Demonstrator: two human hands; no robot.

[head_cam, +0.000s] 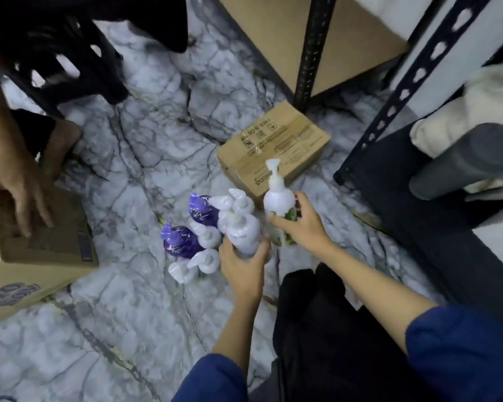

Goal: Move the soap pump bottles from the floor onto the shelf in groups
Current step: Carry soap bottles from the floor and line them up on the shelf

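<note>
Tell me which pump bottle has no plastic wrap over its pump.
The white bottle with the green label, gripped by the right hand: its pump stands bare, while the other white and purple bottles' pumps are wrapped.

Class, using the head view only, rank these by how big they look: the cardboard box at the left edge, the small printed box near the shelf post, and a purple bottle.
1. Left cardboard box, though it is nearer the camera.
2. Small printed box.
3. Purple bottle.

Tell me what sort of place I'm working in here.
Probably a stockroom or storage corner: slotted metal shelving, cardboard cartons on the marble-patterned floor, and shrink-wrapped soap pump bottles grouped there.
</note>
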